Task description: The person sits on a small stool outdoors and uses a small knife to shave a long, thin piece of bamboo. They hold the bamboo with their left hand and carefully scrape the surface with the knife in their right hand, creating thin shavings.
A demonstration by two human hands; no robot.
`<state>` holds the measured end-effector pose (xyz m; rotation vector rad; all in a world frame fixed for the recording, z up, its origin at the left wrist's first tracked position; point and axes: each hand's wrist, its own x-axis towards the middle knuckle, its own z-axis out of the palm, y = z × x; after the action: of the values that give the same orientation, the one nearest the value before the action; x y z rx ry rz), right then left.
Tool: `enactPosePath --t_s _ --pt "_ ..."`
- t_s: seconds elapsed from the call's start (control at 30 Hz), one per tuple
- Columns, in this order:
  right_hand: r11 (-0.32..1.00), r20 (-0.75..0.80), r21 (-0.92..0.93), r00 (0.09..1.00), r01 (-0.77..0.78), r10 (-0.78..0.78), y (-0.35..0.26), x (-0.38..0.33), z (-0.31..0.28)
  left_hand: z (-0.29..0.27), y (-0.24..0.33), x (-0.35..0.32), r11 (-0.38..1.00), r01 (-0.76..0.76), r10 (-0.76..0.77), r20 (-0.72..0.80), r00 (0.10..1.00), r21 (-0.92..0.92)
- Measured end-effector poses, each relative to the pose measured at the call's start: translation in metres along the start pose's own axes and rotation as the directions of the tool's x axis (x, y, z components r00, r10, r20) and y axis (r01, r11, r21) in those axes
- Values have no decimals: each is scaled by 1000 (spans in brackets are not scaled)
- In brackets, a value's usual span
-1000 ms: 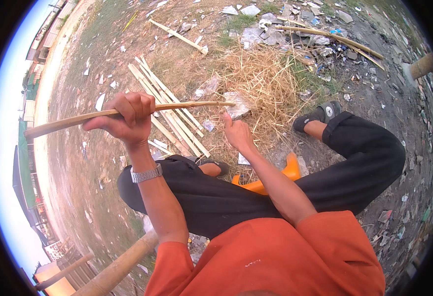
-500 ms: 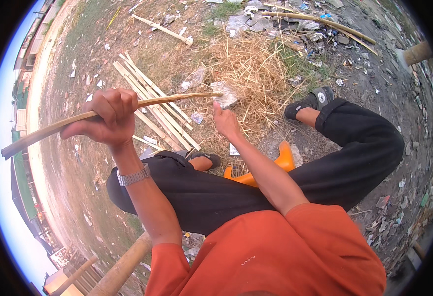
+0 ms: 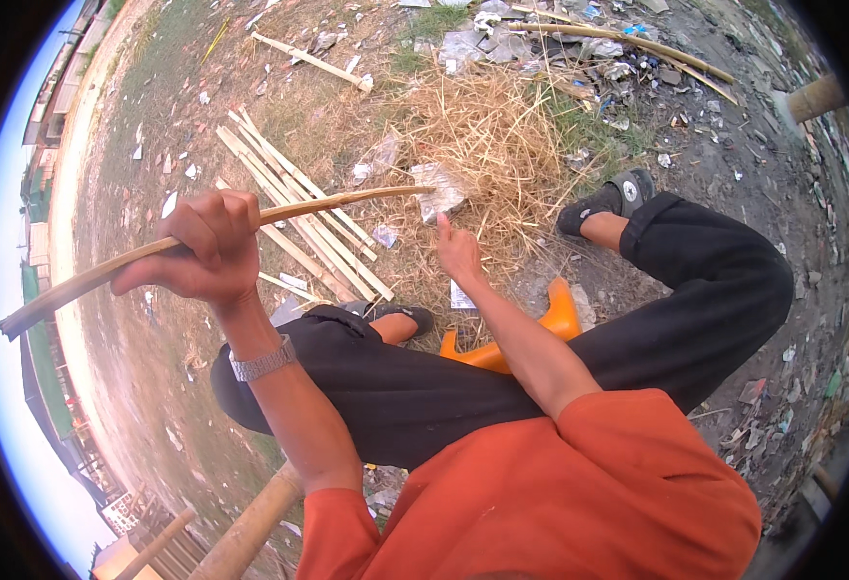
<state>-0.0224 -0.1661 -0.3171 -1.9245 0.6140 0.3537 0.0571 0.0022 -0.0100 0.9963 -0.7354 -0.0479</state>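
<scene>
My left hand (image 3: 207, 242) is closed around a long split bamboo strip (image 3: 347, 198), thumb stretched along its underside. One end of the strip sticks out to the far left; the other reaches over a rough whitish block (image 3: 437, 203) lying by the straw. Just below that block and the strip's tip is my right hand (image 3: 459, 253). Its thumb points up and its other fingers look curled; whatever they may hold is hidden. Beneath my right forearm stands an orange plastic object, perhaps a small stool (image 3: 560, 309), between my legs.
Several pale split bamboo strips (image 3: 318, 227) lie in a bundle on the ground ahead. Straw-like shavings (image 3: 492, 145) form a heap beyond the block. Longer bamboo poles (image 3: 637, 41) rest among litter at the far right. A thick bamboo pole (image 3: 250, 522) passes by my left side.
My right hand has shifted slightly right and down, away from the strip. The left hand and the strip's held part have dipped a little to the left.
</scene>
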Motion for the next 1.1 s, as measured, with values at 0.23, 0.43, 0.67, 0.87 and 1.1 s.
enactPosePath --t_s 0.23,0.43,0.67,0.87,1.1 --pt "995 -1 98 1000 17 -17 -45 -8 0 -2 1 4 999 1 6 -145 989 50" --pt "999 7 40 999 -37 36 -40 -7 8 1 4 3 996 30 -12 -220 975 79" --pt "999 50 44 998 -24 22 -36 8 16 1 2 7 994 29 1 -270 963 106" --pt "985 -4 -47 986 -165 165 -31 23 16 6 5 3 965 71 19 -340 940 252" --pt "947 5 -96 951 -307 309 13 40 12 12 -2 2 993 25 4 -238 971 118"
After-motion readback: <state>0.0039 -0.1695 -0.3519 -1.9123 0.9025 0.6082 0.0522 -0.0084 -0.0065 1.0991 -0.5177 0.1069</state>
